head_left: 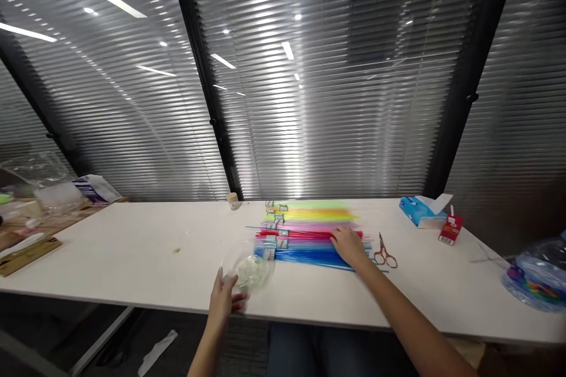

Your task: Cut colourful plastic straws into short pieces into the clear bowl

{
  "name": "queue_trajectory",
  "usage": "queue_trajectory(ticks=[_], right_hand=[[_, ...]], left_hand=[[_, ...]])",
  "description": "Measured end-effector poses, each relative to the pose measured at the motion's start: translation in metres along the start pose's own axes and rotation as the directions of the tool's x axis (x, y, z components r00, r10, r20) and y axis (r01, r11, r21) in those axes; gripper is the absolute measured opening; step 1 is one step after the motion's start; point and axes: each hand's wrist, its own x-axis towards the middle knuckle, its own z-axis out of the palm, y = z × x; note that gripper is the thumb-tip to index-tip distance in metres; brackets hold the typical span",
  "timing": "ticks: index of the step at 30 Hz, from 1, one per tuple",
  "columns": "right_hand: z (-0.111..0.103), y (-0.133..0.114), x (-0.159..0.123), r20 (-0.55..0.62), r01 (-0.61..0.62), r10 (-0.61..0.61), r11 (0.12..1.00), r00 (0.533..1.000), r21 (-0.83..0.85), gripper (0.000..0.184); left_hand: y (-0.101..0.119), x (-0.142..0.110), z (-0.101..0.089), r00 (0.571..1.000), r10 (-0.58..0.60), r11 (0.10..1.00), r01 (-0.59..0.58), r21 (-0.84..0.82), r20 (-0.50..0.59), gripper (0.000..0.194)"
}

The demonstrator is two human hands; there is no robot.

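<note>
Coloured straws [312,235] lay in labelled bundles, mid-desk [154,259], running back edge toward front. Right hand [348,244] sat on their right ends, grip hidden. Left hand [227,299] at clear wrapper [253,271] near front edge; blur, couldn't tell if clenched. Risks: sideways drag could've fanned straws into scissors [384,254]; loose hold could've dropped wrapper.

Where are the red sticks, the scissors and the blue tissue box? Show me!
Red sticks [307,235]: head view, middle of the bundle.
Scissors [384,251]: head view, where blades meet handles.
Blue tissue box [414,212]: head view, on its blue side.
</note>
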Motion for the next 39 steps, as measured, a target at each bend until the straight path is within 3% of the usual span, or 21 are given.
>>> queue_trajectory(ticks=[5,10,12,15,18,21,25,27,28,29,30,31,33,35,36,37,38,39], right_hand=[[0.012,0.015,0.006,0.035,0.032,-0.032,0.999,0.999,0.005,0.025],[0.005,0.028,0.016,-0.036,0.010,-0.006,0.991,0.999,0.137,0.023],[-0.003,0.038,0.022,-0.088,-0.012,0.032,0.976,0.996,0.220,0.022],[-0.020,0.057,0.034,-0.170,-0.004,0.068,0.936,0.983,0.352,0.021],[-0.033,0.075,0.044,-0.241,0.056,0.058,0.895,0.969,0.442,0.019],[-0.035,0.086,0.046,-0.298,0.102,0.052,0.872,0.953,0.479,0.017],[-0.025,0.084,0.040,-0.363,0.171,0.033,0.840,0.931,0.515,0.017],[-0.020,0.078,0.036,-0.367,0.188,0.002,0.856,0.930,0.481,0.017],[-0.019,0.075,0.034,-0.371,0.193,-0.010,0.868,0.928,0.458,0.017],[-0.018,0.072,0.033,-0.379,0.202,-0.028,0.880,0.925,0.429,0.018],[-0.018,0.069,0.032,-0.389,0.223,-0.057,0.890,0.920,0.399,0.018],[-0.018,0.065,0.030,-0.404,0.252,-0.089,0.894,0.910,0.370,0.017],[-0.020,0.057,0.028,-0.446,0.327,-0.161,0.888,0.880,0.324,0.017],[-0.025,0.049,0.024,-0.522,0.409,-0.211,0.862,0.827,0.300,0.015],[-0.027,0.044,0.022,-0.567,0.451,-0.228,0.844,0.792,0.289,0.014],[-0.030,0.040,0.021,-0.603,0.486,-0.244,0.828,0.760,0.278,0.013],[-0.033,0.036,0.020,-0.628,0.516,-0.259,0.814,0.734,0.266,0.012],[-0.036,0.034,0.020,-0.643,0.538,-0.276,0.804,0.714,0.252,0.011]], left_hand=[[0.006,-0.021,0.013,0.999,-0.009,0.998,0.007,-0.059,-0.034,0.071],[0.011,-0.049,0.041,0.997,-0.059,0.996,0.063,-0.069,0.052,0.071],[0.017,-0.058,0.069,0.991,-0.032,0.997,0.041,-0.061,0.130,0.069],[0.027,-0.061,0.125,0.974,-0.042,0.998,0.051,-0.035,0.222,0.073],[0.033,-0.050,0.181,0.963,-0.015,0.998,0.029,-0.050,0.268,0.074],[0.033,-0.031,0.218,0.962,-0.019,0.999,0.030,-0.034,0.274,0.074],[0.027,-0.012,0.231,0.969,-0.042,0.999,0.034,0.038,0.242,0.074],[0.020,-0.011,0.227,0.985,0.103,0.981,-0.124,0.147,0.141,0.073],[0.015,-0.012,0.224,0.963,0.268,0.934,-0.262,0.241,0.010,0.074],[0.010,-0.013,0.221,0.879,0.472,0.837,-0.422,0.348,-0.072,0.075],[0.005,-0.015,0.219,0.751,0.648,0.714,-0.539,0.446,-0.130,0.074],[0.000,-0.017,0.217,0.614,0.779,0.582,-0.632,0.511,-0.128,0.066],[-0.004,-0.020,0.218,0.356,0.934,0.317,-0.769,0.556,-0.039,0.042],[0.000,-0.021,0.221,0.090,0.990,0.000,-0.774,0.634,0.109,0.026],[0.005,-0.020,0.222,-0.085,0.978,-0.193,-0.710,0.677,0.190,0.024],[0.010,-0.019,0.224,-0.207,0.948,-0.318,-0.644,0.696,0.242,0.025],[0.016,-0.017,0.225,-0.286,0.918,-0.396,-0.601,0.694,0.276,0.024],[0.021,-0.014,0.226,-0.320,0.897,-0.440,-0.589,0.678,0.304,0.021]])
